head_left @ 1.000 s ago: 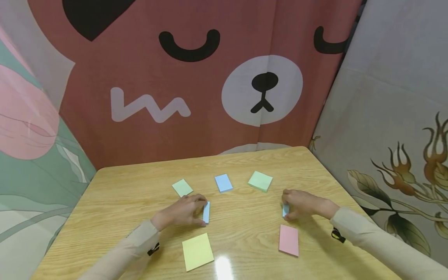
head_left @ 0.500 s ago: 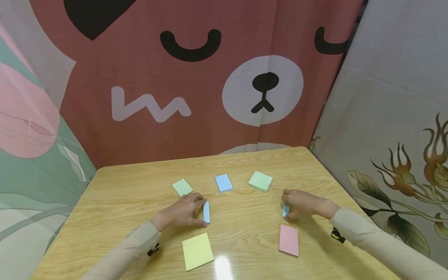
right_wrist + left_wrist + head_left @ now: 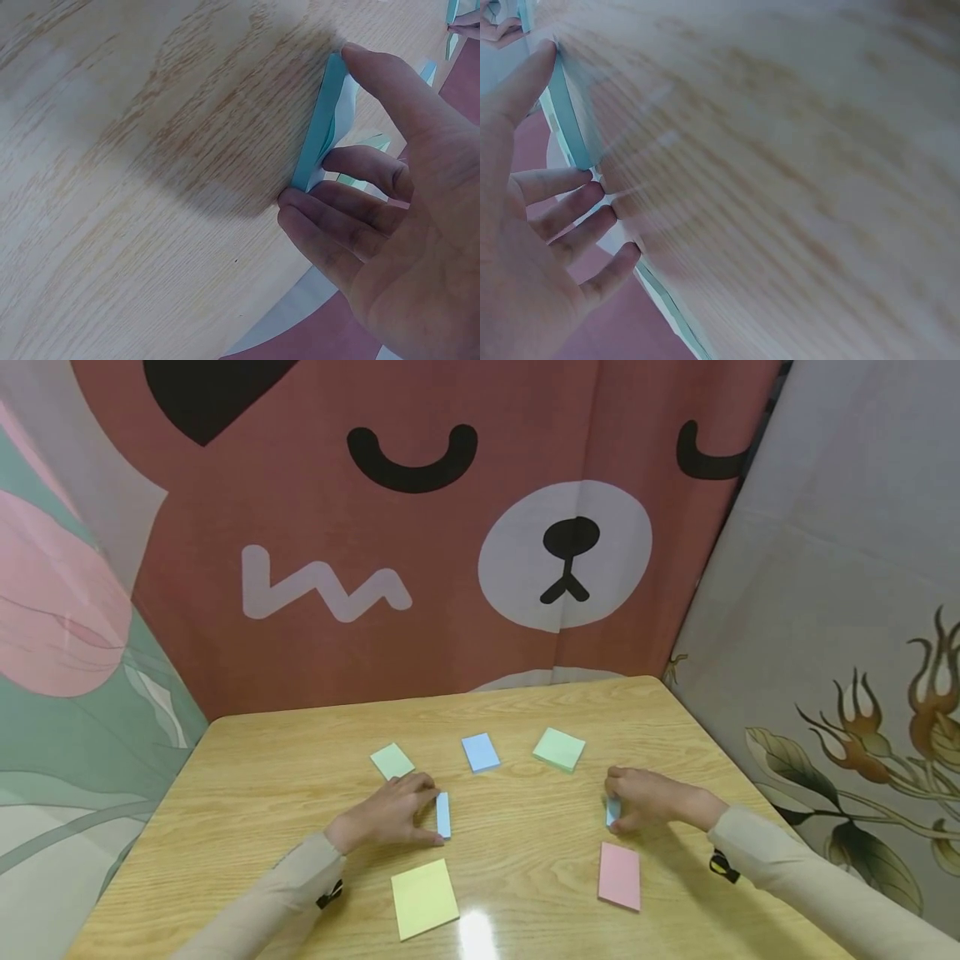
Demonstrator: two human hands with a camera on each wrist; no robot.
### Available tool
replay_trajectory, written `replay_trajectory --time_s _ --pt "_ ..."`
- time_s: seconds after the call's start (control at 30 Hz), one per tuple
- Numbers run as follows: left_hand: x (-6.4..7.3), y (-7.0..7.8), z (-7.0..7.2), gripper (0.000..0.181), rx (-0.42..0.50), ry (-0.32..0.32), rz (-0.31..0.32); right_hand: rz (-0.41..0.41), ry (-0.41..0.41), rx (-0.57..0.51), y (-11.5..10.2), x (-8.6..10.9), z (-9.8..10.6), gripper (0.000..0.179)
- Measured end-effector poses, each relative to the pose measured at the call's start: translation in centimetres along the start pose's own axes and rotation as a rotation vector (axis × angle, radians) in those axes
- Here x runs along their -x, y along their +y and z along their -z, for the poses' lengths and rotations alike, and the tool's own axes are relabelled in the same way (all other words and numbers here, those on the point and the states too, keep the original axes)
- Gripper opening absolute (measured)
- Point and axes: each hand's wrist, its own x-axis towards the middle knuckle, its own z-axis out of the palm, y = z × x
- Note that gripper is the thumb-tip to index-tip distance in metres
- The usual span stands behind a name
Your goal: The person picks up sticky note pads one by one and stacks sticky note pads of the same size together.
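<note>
"While the left hand point(image 3: 393, 812) holds the left blue notepad point(image 3: 443, 816) only by its ends, what could go wrong?"

"Too hard a squeeze might bow it; too loose, it could slip. In the right blue notepad point(image 3: 316, 124), a gap shows between sheets point(image 3: 344, 109)."

"And the grips?"

"Both moderately spread: the left hand pinches its notepad beyond the yellow notepad point(image 3: 425, 900); the right hand point(image 3: 651, 799) pinches the other, just beyond the pink notepad point(image 3: 619, 877)."

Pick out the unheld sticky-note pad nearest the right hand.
The pink sticky-note pad, lying on the person's side of the right hand. It is the only pink one, and every other unheld pad lies farther from that hand.
</note>
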Motion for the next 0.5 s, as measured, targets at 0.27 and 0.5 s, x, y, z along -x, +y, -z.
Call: replay_trajectory --time_s 0.27,0.5 --pt "-0.22 -0.07 0.27 0.083 -0.013 0.032 0.001 0.000 0.003 0.000 0.37 -0.35 0.00 0.034" --pt "-0.06 -0.04 -0.11 0.082 0.000 0.055 -0.010 -0.019 -0.010 -0.016 0.67 -0.37 -0.32 0.036"
